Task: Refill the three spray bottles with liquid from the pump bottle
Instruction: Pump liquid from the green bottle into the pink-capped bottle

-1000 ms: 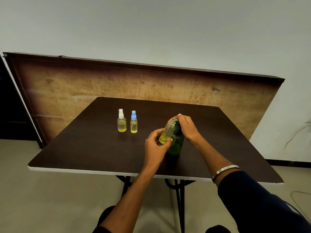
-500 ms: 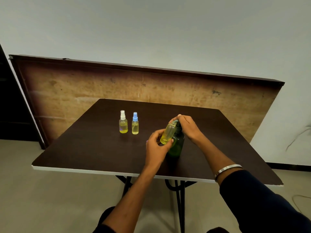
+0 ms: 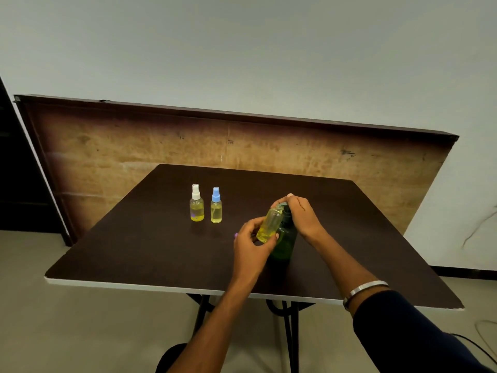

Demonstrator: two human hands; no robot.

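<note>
A square table (image 3: pixel 150 254) with a smooth, matte dark-brown top and a thin white edge stands on black metal legs, with a large scuffed, tan wooden board (image 3: pixel 134 146) leaning on its long side against the pale wall behind it. Near the middle of the tabletop, the green pump bottle (image 3: pixel 285 243) stands upright; it is translucent dark green plastic, cylindrical with rounded shoulders, and its dark neck shows just under the right hand (image 3: pixel 302 218), whose fingers are curled down over the pump head and grasp it. The left hand (image 3: pixel 251 243) holds an uncapped spray bottle (image 3: pixel 269 224) by its lower body, thumb and fingertips pinching the clear plastic cylinder; the bottle is tilted, its open threaded neck leaning up against the pump's spout, and yellow liquid pools in its lower end. Well to the left of the hands, two more small clear spray bottles stand upright side by side, close but apart: the white-capped spray bottle (image 3: pixel 196 204) holds a stronger yellow liquid, and the blue-capped spray bottle (image 3: pixel 216 206) a paler yellow one. A silver bangle (image 3: pixel 363 289) circles the right wrist above a dark sleeve (image 3: pixel 419 335)
</note>
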